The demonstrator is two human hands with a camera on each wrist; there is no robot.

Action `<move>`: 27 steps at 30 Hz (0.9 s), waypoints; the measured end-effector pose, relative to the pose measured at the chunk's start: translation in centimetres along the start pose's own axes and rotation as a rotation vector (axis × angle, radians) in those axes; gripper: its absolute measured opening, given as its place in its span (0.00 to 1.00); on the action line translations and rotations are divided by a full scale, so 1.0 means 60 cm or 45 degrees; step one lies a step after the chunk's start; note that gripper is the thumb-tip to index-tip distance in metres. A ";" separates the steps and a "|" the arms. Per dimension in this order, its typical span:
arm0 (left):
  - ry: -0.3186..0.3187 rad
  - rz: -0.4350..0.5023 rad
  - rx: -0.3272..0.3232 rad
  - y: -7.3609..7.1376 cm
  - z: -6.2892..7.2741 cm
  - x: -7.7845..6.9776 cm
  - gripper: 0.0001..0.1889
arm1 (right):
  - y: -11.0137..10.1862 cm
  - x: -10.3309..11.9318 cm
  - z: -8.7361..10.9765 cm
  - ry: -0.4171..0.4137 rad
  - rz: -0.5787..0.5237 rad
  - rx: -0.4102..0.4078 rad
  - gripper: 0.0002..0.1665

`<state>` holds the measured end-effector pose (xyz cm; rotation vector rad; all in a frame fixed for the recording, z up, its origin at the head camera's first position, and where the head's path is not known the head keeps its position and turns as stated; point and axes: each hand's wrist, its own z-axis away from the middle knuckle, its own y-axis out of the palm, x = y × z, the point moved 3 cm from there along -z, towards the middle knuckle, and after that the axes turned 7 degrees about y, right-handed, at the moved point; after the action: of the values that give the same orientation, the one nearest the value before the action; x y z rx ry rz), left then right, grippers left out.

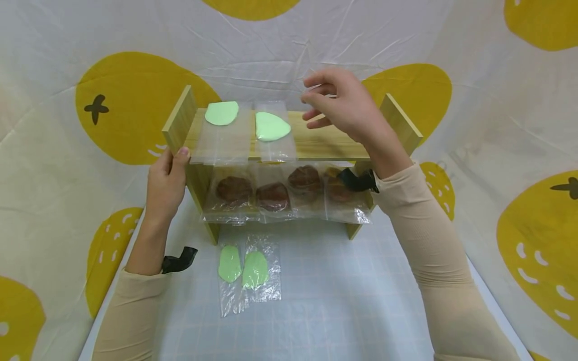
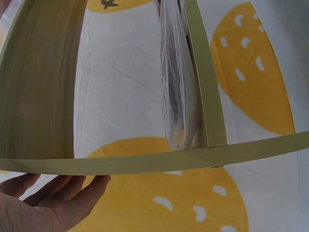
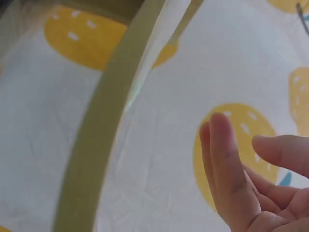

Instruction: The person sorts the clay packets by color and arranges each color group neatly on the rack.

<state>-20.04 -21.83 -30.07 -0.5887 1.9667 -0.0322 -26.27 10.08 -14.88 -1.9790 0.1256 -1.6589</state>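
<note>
A two-tier wooden shelf [image 1: 334, 143] stands on the table. My left hand [image 1: 166, 183] holds its left side panel, thumb at the front corner; in the left wrist view the fingers [image 2: 91, 193] lie against the panel's outer side. My right hand [image 1: 345, 103] hovers over the right part of the top tier, fingers loosely bent and holding nothing. On that tier lie two clear plastic bags, with one light green flat piece [image 1: 222, 113] at left and another green piece [image 1: 272, 126] beside it. Several bagged brown round pieces [image 1: 272, 196] lie on the lower tier.
Two more bagged green pieces, a left one [image 1: 230, 263] and a right one [image 1: 255, 269], lie on the pale checked table [image 1: 325, 291] before the shelf. A white cloth with yellow fruit prints [image 1: 280, 55] hangs behind and at both sides. The shelf's right side panel [image 1: 402, 123] rises beside my right wrist.
</note>
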 end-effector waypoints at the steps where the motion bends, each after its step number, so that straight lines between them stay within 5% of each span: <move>1: 0.000 -0.001 -0.001 0.000 0.000 0.000 0.25 | 0.001 -0.002 0.008 -0.024 -0.019 0.009 0.25; 18: 0.018 0.008 0.001 0.000 -0.003 0.006 0.25 | 0.025 -0.066 0.112 -0.357 -0.170 -0.019 0.19; 27: 0.017 0.014 0.005 -0.001 -0.001 0.004 0.26 | 0.051 -0.134 0.165 -0.343 -0.216 -0.010 0.20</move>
<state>-20.15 -21.97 -30.21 -0.5762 1.9822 -0.0326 -18.09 14.23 -24.27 -2.2502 -0.1393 -1.4736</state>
